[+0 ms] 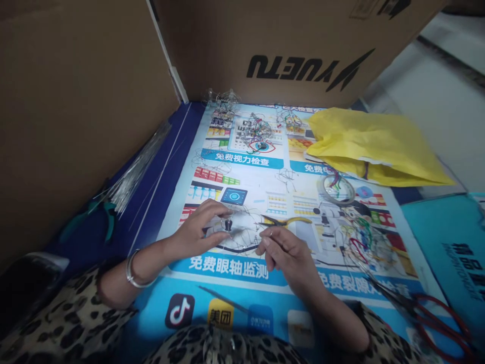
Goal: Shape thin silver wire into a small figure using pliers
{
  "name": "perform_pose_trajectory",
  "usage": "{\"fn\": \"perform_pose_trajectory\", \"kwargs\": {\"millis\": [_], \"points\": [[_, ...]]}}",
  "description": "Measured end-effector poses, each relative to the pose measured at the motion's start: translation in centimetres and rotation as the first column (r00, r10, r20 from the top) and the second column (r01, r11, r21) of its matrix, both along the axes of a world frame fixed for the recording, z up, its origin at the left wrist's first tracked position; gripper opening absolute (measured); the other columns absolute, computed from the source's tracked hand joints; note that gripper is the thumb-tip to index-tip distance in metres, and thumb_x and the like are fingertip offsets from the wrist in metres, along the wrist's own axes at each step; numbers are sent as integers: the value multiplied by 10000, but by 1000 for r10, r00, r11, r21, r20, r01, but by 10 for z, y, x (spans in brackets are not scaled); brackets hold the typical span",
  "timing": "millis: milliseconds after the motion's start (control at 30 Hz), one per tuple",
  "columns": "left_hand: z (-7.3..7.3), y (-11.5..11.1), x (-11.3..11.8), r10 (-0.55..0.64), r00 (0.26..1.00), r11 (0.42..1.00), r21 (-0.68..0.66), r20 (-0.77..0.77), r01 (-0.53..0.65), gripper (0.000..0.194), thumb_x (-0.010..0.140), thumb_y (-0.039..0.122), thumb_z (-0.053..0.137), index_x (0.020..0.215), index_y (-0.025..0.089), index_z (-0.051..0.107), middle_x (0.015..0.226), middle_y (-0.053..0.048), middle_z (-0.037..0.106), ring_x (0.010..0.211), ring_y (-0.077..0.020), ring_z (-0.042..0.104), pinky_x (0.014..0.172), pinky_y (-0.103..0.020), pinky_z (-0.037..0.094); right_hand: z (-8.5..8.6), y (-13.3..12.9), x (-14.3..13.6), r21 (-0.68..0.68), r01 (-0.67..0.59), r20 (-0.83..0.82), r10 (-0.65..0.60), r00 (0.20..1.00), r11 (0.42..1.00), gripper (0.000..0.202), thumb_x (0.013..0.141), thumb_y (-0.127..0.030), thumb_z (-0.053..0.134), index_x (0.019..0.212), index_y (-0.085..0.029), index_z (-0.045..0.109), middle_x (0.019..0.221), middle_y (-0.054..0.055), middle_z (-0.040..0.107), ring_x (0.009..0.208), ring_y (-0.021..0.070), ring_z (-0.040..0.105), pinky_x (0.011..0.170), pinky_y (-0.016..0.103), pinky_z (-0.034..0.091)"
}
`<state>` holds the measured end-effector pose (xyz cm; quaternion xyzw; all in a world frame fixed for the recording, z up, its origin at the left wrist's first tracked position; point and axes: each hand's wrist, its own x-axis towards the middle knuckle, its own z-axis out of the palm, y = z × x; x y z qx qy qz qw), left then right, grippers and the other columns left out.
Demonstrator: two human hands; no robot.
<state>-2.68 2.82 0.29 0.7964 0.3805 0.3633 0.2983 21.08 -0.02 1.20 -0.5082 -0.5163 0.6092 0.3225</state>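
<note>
My left hand (204,227) curves its thumb and fingers around a small wire piece with a dark part (228,225) at its middle. To the right, my right hand (282,250) is closed in a pinch, thumb against index finger. Thin bent wire (248,232) runs between the two hands, and its end seems to lie in the right fingertips, though it is too fine to follow clearly. Just beyond my right hand lie pliers with yellow handles (290,221), their dark jaws pointing left.
Tangled wire pieces (257,129) lie at the back, others (367,242) at right. Red-handled scissors (439,313), a tape roll (339,189) and a yellow bag (371,141) are at right. Straight wires (136,174) and green-handled pliers (108,217) lie left. Cardboard (295,30) stands behind.
</note>
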Motion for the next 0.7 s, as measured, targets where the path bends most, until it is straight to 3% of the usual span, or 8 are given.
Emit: {"fn": "perform_pose_trajectory", "kwargs": {"millis": [233,433,600,700], "points": [[-4,0,-2,83,993,997,0,-83,-83,405,807,303,589,1183,223,462,1085,-86,545,1027,-229,520,865,-385,466,2,4,6,-39,-44,14,44,999,998,249,823,-370,515,992,-188,504,692,-9,636,450,76,532,420,200,387],[-7,1,-7,77,985,996,-20,-155,-81,416,811,377,568,1196,251,473,1110,-65,559,993,-235,560,832,-347,491,11,2,5,-137,-34,-18,32,999,990,285,775,-323,544,1023,-194,494,655,-39,627,401,61,504,394,177,372],[-15,10,-14,116,955,976,-146,-275,-160,357,799,436,561,1145,395,484,1114,30,576,980,-257,582,850,-436,501,5,4,7,-171,-83,-145,59,988,982,405,737,-419,625,1057,-208,494,636,-57,596,407,58,507,421,179,399],[-17,10,-12,174,957,959,-182,-232,-218,318,788,482,540,1103,453,504,1097,62,585,994,-292,568,865,-511,484,-1,2,10,-165,-96,-156,70,985,982,425,737,-458,631,1049,-203,496,634,-58,586,411,58,510,424,175,401]]}}
